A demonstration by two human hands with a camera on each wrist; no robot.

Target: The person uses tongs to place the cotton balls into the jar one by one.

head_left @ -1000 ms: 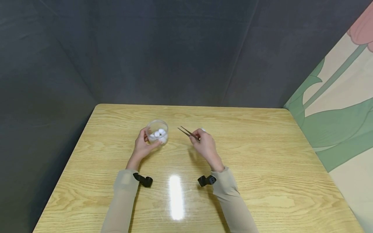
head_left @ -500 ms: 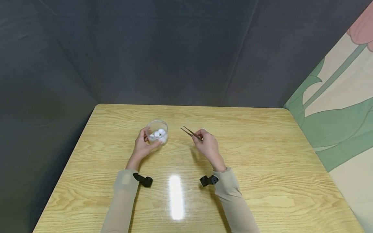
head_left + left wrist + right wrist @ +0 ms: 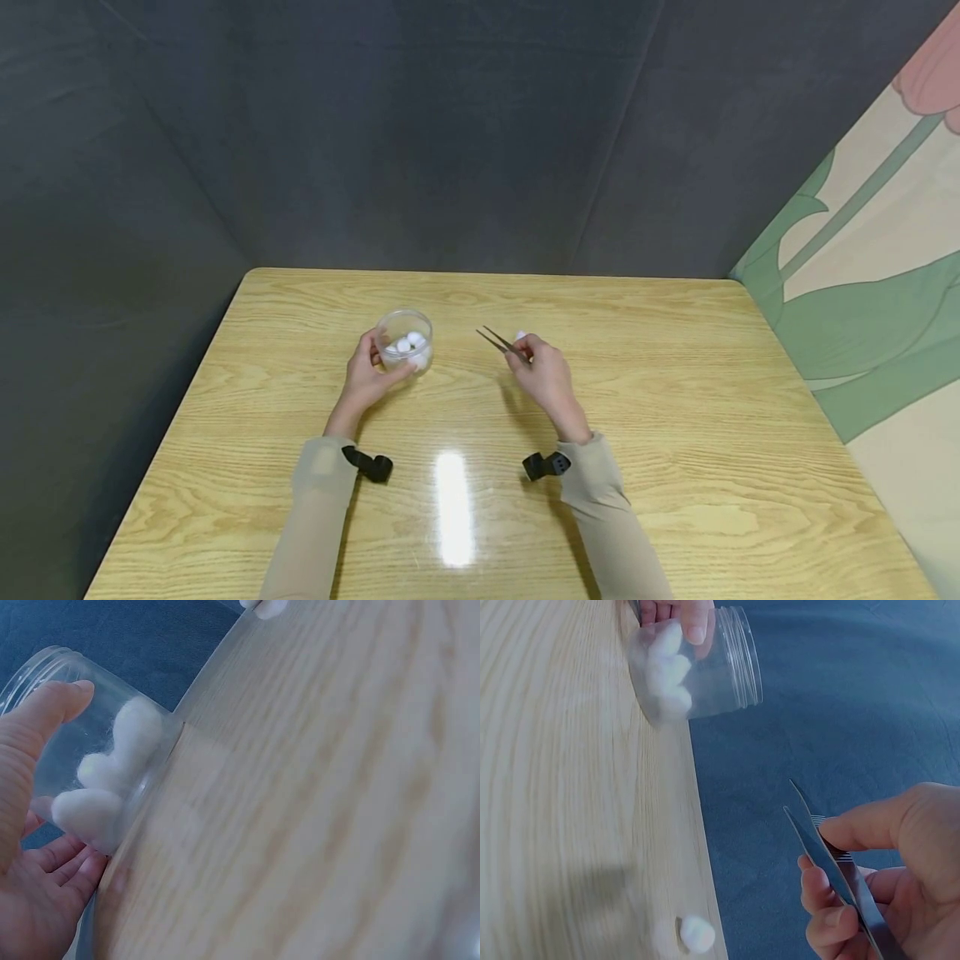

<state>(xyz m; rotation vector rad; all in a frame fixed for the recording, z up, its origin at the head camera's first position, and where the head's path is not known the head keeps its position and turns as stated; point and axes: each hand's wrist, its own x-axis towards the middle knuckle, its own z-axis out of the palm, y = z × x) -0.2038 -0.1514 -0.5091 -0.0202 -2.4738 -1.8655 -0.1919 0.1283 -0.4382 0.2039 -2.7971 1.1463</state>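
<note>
A clear, lidless jar [image 3: 395,323] stands upright on the table at left of centre, with several white cotton balls [image 3: 139,739] inside. My left hand [image 3: 367,382] grips its side, the thumb on the near wall. To the right, my right hand [image 3: 551,377] pinches a pair of metal tweezers [image 3: 850,876] between thumb and fingers, above the table. Its tips point left toward the jar, slightly apart with nothing between them. One loose cotton ball [image 3: 697,934] lies on the table just beyond the right hand, mostly covered by the fingers in the head view.
The wood-grain table [image 3: 720,400] has its far edge against a dark cloth backdrop [image 3: 450,150]. A curtain with a flower print [image 3: 885,317] hangs along the right. Glare shines on the table between the forearms. Each wrist wears a small black camera.
My right hand has moved a little to the right with the tweezers, away from the jar, and the loose cotton ball shows beyond its fingers. The left hand and jar have stayed still.
</note>
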